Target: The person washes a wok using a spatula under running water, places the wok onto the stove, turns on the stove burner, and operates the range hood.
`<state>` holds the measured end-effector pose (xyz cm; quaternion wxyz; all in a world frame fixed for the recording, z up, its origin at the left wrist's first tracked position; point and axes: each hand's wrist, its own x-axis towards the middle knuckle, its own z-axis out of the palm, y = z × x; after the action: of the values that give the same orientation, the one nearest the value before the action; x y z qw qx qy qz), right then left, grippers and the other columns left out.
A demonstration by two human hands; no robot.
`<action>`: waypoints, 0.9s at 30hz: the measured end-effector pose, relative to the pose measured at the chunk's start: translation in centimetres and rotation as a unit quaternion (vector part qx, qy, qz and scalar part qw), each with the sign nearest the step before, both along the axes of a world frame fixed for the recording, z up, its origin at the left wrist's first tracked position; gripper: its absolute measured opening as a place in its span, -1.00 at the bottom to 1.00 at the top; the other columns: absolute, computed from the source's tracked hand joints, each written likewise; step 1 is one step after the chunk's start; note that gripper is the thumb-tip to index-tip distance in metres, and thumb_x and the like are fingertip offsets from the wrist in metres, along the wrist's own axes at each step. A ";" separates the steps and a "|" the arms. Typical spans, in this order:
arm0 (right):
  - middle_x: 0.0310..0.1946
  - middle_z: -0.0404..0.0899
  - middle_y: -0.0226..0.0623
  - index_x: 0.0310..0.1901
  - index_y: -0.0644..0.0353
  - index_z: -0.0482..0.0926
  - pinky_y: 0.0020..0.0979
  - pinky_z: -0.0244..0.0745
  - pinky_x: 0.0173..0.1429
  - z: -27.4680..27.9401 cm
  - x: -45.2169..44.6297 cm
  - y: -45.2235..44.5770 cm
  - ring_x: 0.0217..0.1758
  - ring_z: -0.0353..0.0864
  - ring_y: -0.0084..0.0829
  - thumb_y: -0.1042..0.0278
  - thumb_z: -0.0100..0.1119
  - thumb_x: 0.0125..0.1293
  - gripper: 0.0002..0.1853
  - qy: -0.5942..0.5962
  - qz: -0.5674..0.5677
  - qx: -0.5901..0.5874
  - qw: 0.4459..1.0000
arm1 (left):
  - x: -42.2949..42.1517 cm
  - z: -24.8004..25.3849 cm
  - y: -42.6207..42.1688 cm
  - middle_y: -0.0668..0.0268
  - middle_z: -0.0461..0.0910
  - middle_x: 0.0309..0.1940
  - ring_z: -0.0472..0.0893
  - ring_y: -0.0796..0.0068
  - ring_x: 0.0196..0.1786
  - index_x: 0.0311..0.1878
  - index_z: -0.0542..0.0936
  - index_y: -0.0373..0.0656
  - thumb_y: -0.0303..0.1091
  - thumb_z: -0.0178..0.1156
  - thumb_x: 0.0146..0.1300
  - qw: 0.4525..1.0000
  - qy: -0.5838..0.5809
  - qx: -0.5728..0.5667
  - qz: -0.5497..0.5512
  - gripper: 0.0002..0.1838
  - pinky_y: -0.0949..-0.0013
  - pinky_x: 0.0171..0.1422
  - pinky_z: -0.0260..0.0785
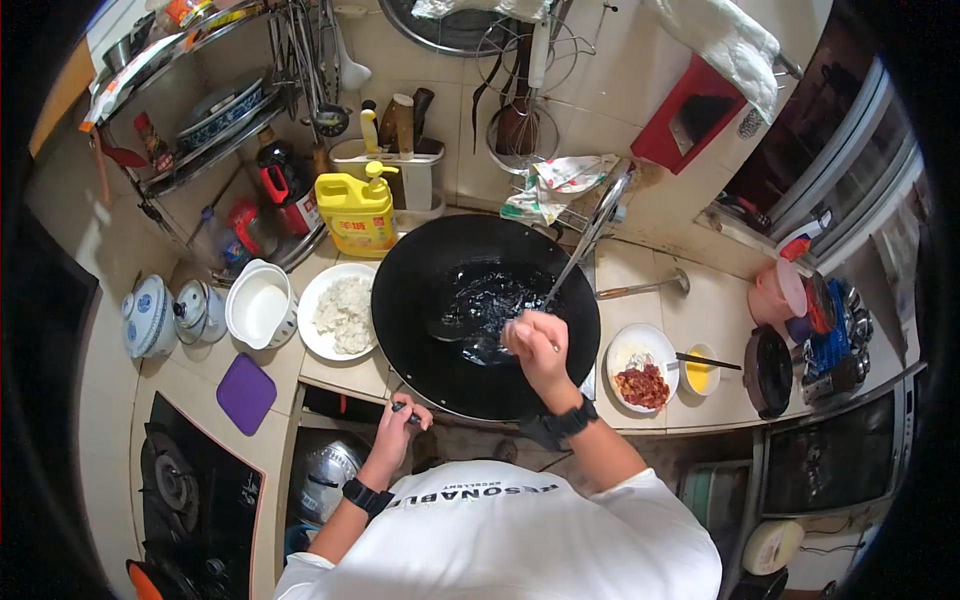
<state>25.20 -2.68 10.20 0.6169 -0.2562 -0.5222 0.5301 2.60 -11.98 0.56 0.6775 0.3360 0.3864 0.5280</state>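
A large black wok (410, 290) sits under the metal faucet (580, 260), with water (495, 310) rippling and glinting in its bottom. At the wok's near left edge, my left hand (405, 418) is closed around a short dark handle that appears to belong to the wok. My right hand (540, 345) is over the wok's right half, near the faucet's end, with its fingers curled closed. Whatever those fingers hold, if anything, is hidden.
Left of the wok are a plate of rice (345, 315), a white pot (262, 305) and a yellow detergent bottle (357, 215). To the right are a plate of sliced meat (642, 385), a bowl of yellow liquid (698, 372) and a ladle (640, 288). A stove (200, 500) lies front left.
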 end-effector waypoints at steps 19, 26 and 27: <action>-0.73 0.10 -0.19 -0.67 0.28 0.18 -0.28 0.06 -0.54 -3.4 -0.3 3.6 -0.66 0.17 -0.21 0.58 0.03 0.06 -0.74 -0.296 -0.060 0.220 0.927 | -0.7 0.3 0.2 0.24 0.42 -0.47 0.42 0.42 -0.29 -0.23 0.24 -0.11 -0.39 -0.21 0.34 0.999 0.011 -0.004 -0.040 -0.96 0.32 -0.02 0.26; -0.74 0.11 -0.20 -0.68 0.27 0.19 -0.27 0.07 -0.54 -3.0 -0.2 3.3 -0.67 0.18 -0.21 0.57 0.05 0.04 -0.74 -0.318 -0.046 0.238 0.917 | -0.7 0.2 0.2 0.23 0.42 -0.48 0.40 0.42 -0.31 -0.21 0.25 -0.11 -0.35 -0.17 0.32 0.999 0.020 -0.004 -0.038 -0.92 0.34 -0.06 0.24; -0.74 0.12 -0.18 -0.68 0.26 0.19 -0.26 0.08 -0.53 -2.9 -0.3 2.7 -0.66 0.19 -0.18 0.55 0.06 0.04 -0.73 -0.329 -0.035 0.226 0.916 | -0.8 0.0 0.3 0.24 0.44 -0.46 0.42 0.43 -0.28 -0.20 0.25 -0.10 -0.36 -0.20 0.34 0.998 0.028 0.005 -0.048 -0.94 0.33 -0.01 0.26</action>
<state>24.94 0.01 7.32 0.4699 -0.2877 -0.7922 0.2621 1.75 -11.66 0.57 0.6894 0.3724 0.3856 0.4873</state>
